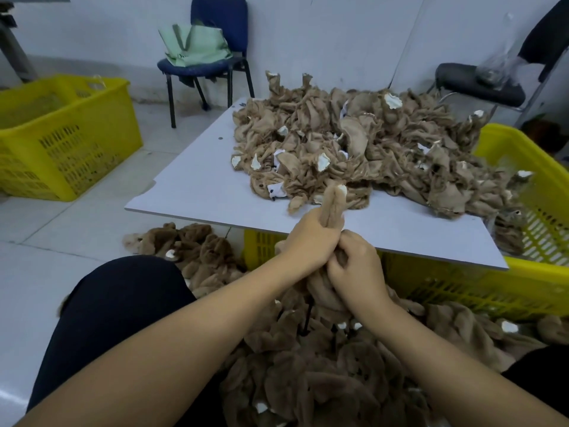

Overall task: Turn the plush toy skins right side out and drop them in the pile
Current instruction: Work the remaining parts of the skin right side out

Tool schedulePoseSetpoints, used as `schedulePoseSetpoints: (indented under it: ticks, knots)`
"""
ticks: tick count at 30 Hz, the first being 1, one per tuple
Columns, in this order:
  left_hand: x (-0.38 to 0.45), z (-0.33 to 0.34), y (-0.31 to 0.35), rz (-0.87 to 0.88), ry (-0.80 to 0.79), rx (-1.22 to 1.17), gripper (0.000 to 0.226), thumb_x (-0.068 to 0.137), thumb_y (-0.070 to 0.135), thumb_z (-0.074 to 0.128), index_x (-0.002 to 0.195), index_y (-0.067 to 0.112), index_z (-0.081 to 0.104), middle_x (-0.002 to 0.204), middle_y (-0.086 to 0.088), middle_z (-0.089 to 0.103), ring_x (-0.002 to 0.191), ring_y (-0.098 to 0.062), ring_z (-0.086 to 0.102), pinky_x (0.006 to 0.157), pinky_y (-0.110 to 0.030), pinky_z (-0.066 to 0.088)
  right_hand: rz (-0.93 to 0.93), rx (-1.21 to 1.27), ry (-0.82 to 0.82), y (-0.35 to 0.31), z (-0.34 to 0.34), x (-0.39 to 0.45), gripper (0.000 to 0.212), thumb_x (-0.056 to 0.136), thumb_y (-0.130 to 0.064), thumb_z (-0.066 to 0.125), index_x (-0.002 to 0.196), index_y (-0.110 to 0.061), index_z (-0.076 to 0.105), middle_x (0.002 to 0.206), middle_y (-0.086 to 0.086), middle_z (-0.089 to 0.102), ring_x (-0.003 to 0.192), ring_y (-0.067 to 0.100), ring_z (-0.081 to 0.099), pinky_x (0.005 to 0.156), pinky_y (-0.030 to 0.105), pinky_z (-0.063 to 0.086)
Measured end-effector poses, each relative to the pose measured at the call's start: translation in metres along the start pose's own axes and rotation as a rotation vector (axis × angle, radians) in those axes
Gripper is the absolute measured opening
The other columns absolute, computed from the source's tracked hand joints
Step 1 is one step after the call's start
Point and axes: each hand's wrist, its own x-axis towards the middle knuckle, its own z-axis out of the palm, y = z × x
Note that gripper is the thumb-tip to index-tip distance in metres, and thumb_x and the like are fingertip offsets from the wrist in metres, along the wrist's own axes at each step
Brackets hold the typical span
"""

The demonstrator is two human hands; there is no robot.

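Your left hand (311,238) grips the plush skin (334,208) by a tan limb; your right hand (354,266) pinches its bunched body, just above the finished pile (308,365) at your knees. Unturned skins (354,143) heap the desk (197,186). Three yellow crates: one (61,134) on the floor at left, one (462,288) under the desk, one (529,167) at right holding skins.

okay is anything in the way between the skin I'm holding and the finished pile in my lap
Nothing visible. Both the left hand and right hand grip the tan furry plush skin directly above the pile of brown right-side-out skins, with only open air between them.
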Motion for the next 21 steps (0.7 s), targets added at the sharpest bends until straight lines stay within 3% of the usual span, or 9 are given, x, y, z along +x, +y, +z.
schedulePoseSetpoints:
  ticks: [3,6,8,10,13,16,19,21]
  knots:
    - [-0.001,-0.007,0.011,0.262,0.125,-0.120,0.051,0.097,0.056,0.051,0.066,0.016,0.055,0.058,-0.004,0.055,0.059,-0.023,0.058,0.059,-0.046,0.051,-0.127,0.046,0.090,-0.012,-0.007,0.009,0.010,0.085,-0.009,0.056,0.085,-0.009,0.066,0.074,-0.011,0.052,0.069,0.013,0.052,0.057,0.026,0.039]
    - [0.002,-0.006,0.002,0.406,0.168,-0.220,0.043,0.102,0.034,0.055,0.075,0.002,0.061,0.067,-0.019,0.061,0.065,-0.034,0.061,0.060,-0.049,0.051,-0.143,0.074,0.105,-0.014,-0.005,0.009,0.010,0.084,-0.008,0.056,0.085,-0.012,0.066,0.075,-0.012,0.051,0.070,0.008,0.050,0.059,0.016,0.037]
    - [0.003,0.000,-0.013,0.286,0.048,-0.211,0.046,0.103,0.035,0.054,0.075,-0.002,0.057,0.067,-0.023,0.059,0.065,-0.039,0.059,0.065,-0.054,0.051,-0.065,0.022,0.007,-0.004,-0.002,0.004,0.014,0.089,-0.003,0.058,0.094,-0.010,0.070,0.082,-0.006,0.061,0.078,0.014,0.058,0.065,0.022,0.046]
    - [0.002,0.007,-0.025,0.089,-0.029,-0.137,0.050,0.101,0.047,0.054,0.071,0.007,0.054,0.062,-0.012,0.056,0.062,-0.030,0.057,0.069,-0.054,0.052,0.024,0.019,-0.080,0.005,0.002,-0.001,0.023,0.092,-0.002,0.058,0.109,-0.007,0.073,0.098,0.004,0.070,0.091,0.020,0.064,0.076,0.037,0.054]
    - [0.005,0.011,-0.026,0.011,-0.016,-0.062,0.045,0.097,0.058,0.053,0.072,0.020,0.049,0.063,0.001,0.052,0.066,-0.022,0.056,0.075,-0.052,0.052,0.065,0.017,-0.055,0.008,0.001,0.002,0.019,0.092,-0.005,0.058,0.104,-0.009,0.073,0.094,0.004,0.070,0.088,0.019,0.063,0.074,0.047,0.054]
    - [0.013,-0.013,-0.008,0.096,-0.318,0.038,0.041,0.095,0.063,0.051,0.076,0.028,0.058,0.073,0.005,0.064,0.077,-0.017,0.064,0.086,-0.050,0.054,0.031,0.012,-0.006,0.008,-0.004,0.004,0.015,0.094,-0.009,0.057,0.098,-0.010,0.071,0.088,0.003,0.067,0.082,0.019,0.061,0.069,0.049,0.052]
    - [0.016,-0.048,0.006,0.050,-0.650,0.270,0.042,0.091,0.067,0.057,0.113,0.032,0.067,0.116,0.006,0.070,0.111,-0.013,0.065,0.102,-0.038,0.049,0.032,0.142,0.054,0.001,-0.011,0.003,0.022,0.092,-0.012,0.054,0.106,-0.012,0.071,0.098,0.001,0.069,0.093,0.017,0.063,0.078,0.046,0.054]
    - [0.014,-0.067,0.005,0.008,-0.711,0.470,0.051,0.087,0.059,0.067,0.125,0.024,0.063,0.121,0.004,0.069,0.112,-0.013,0.064,0.102,-0.036,0.049,0.054,0.242,0.067,-0.005,-0.013,0.007,0.020,0.096,-0.010,0.054,0.107,-0.014,0.070,0.100,-0.001,0.069,0.097,0.017,0.064,0.083,0.046,0.054]
